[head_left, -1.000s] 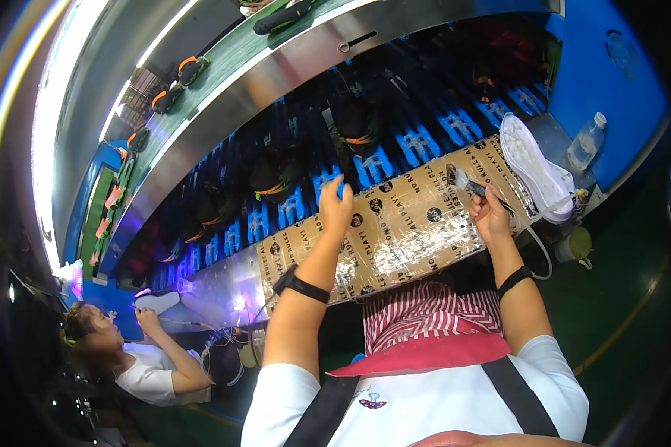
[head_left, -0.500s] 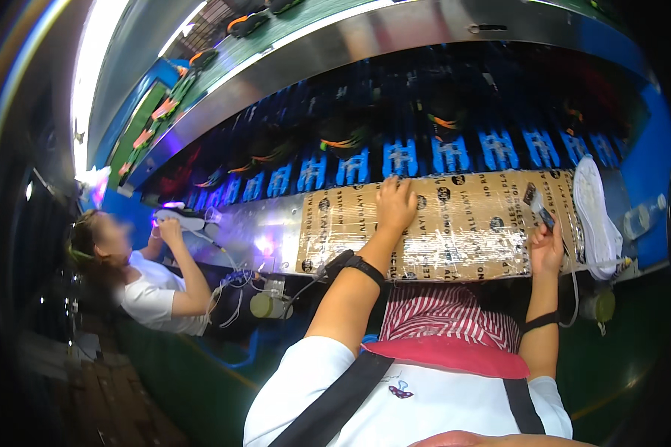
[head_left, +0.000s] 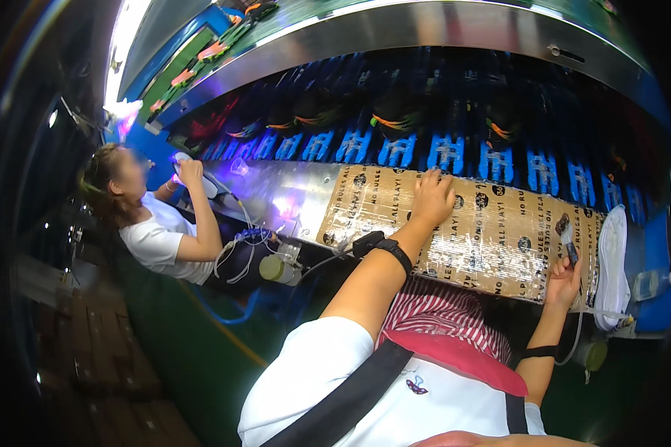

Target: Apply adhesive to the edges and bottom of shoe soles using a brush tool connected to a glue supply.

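The left hand [head_left: 434,198], curled a second ago, now lies fingers extended at the cardboard's [head_left: 380,212] far edge, seemingly empty, so only the right hand [head_left: 564,283] is loaded, fingers gripping the brush [head_left: 568,237] near the sole [head_left: 612,261]

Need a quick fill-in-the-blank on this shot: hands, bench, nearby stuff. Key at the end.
1. The right hand holds a ____.
2. The left hand is over the brown ____ covering part of the metal bench.
3. In the picture, the clear bottle is to the ____ of the white shoe sole.
4. Both wristbands are ____.

Key: brush; cardboard; right; black.
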Action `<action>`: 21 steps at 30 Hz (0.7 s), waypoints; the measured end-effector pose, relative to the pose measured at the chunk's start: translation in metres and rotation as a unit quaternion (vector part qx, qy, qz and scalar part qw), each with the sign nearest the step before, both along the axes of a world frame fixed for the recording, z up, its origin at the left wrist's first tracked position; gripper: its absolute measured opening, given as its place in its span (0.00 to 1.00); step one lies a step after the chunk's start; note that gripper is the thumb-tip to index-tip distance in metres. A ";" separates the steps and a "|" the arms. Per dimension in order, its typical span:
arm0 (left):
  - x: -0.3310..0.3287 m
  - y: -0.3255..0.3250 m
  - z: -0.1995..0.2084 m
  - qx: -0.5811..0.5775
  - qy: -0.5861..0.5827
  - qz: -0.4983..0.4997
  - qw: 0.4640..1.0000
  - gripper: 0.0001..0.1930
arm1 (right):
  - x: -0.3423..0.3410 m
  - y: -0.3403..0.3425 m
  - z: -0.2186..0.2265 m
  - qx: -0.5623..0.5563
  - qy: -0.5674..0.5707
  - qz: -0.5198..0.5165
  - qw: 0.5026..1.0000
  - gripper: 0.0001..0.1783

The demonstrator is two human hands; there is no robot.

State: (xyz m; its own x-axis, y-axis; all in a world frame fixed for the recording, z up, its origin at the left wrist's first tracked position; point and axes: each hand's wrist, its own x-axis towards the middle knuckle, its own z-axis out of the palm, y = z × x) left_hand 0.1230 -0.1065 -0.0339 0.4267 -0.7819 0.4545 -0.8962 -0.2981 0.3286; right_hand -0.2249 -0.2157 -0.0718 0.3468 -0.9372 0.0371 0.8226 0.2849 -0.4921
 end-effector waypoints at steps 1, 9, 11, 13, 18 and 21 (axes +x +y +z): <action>0.001 0.000 0.000 0.001 -0.002 -0.001 1.000 0.19 | 0.000 0.000 -0.001 -0.006 -0.002 0.001 1.000 0.17; 0.001 0.000 -0.002 -0.002 -0.005 0.003 1.000 0.18 | -0.001 -0.001 -0.002 -0.004 0.010 -0.005 1.000 0.18; 0.001 0.000 -0.002 -0.004 -0.002 0.007 1.000 0.18 | -0.002 -0.002 -0.003 -0.001 0.016 -0.004 1.000 0.18; 0.001 0.000 -0.002 -0.009 -0.005 0.003 1.000 0.18 | -0.002 -0.002 -0.004 -0.014 0.012 0.000 1.000 0.19; 0.001 0.000 -0.002 -0.015 -0.006 0.004 1.000 0.18 | -0.001 -0.001 -0.001 -0.013 0.010 0.005 1.000 0.18; 0.001 0.000 -0.002 -0.015 -0.008 0.005 1.000 0.18 | -0.002 -0.001 -0.001 -0.023 0.005 0.010 1.000 0.17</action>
